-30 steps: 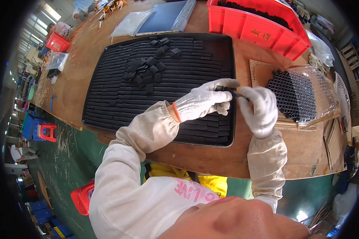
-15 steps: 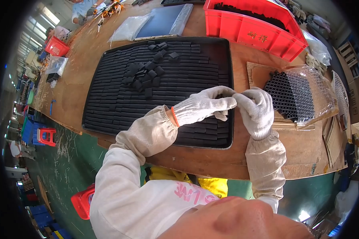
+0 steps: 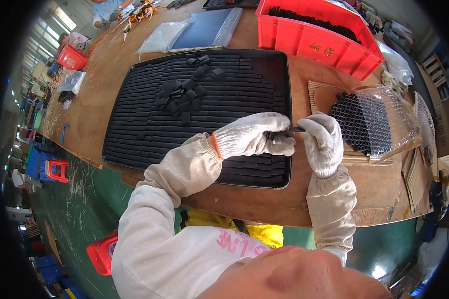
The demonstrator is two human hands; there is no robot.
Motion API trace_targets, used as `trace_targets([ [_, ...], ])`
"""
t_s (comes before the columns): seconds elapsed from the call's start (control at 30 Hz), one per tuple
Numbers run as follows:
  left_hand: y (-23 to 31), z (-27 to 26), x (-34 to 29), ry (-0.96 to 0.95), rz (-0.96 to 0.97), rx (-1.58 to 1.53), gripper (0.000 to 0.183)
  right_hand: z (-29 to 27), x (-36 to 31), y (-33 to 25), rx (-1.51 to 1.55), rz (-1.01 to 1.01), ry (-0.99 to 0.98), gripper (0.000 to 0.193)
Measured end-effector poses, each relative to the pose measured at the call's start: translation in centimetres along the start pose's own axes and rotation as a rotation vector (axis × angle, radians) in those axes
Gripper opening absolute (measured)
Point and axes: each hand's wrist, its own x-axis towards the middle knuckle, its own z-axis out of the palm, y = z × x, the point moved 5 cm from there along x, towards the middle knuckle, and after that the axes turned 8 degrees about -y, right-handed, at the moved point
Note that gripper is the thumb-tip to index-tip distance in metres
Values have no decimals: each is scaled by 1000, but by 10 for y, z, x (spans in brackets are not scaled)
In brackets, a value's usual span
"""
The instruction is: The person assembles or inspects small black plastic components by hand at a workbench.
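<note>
Both my hands wear white knit gloves and are raised over the right edge of a black tray (image 3: pixel 273 67). Flat black rectangular pieces (image 3: pixel 149 119) lie in the tray in close rows, with a loose heap of them (image 3: pixel 177 95) on top. My right hand (image 3: pixel 322 142) pinches a thin black piece (image 3: pixel 297 129) between thumb and fingers, its end pointing at my left hand. My left hand (image 3: pixel 257 135) is curled, thumb against fingers, around something dark that is mostly hidden, probably more black pieces.
A red crate (image 3: pixel 314 47) with black pieces stands at the back right. Right of the tray, black tubes (image 3: pixel 361 122) in clear plastic lie on cardboard (image 3: pixel 317 89). Behind the tray is a blue-grey sheet (image 3: pixel 202 30) in plastic. Another person (image 3: pixel 107 12) works at the far left.
My hands have drawn slightly apart, and the thin black piece now shows between them. The left hand's fingers and thumb have shifted, showing something dark inside.
</note>
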Motion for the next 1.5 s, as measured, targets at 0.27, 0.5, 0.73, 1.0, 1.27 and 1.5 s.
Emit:
trace_targets([
  [0.27,3,-6,9,-229,-47,1,31,1,-1,5,8,-21,19,31],
  [0.5,0,11,0,-73,13,238,36,4,-4,8,128,37,24,32],
  [0.73,-3,5,6,-129,-45,476,43,3,3,-4,-74,-129,-17,48],
  [1.0,9,18,-1,72,-11,812,42,0,4,-14,-204,-170,3,47],
  [1.27,8,17,-3,104,-30,682,31,17,-15,6,948,377,152,26],
  [1.5,10,20,-1,94,31,769,31,3,-2,-6,19,77,30,27],
])
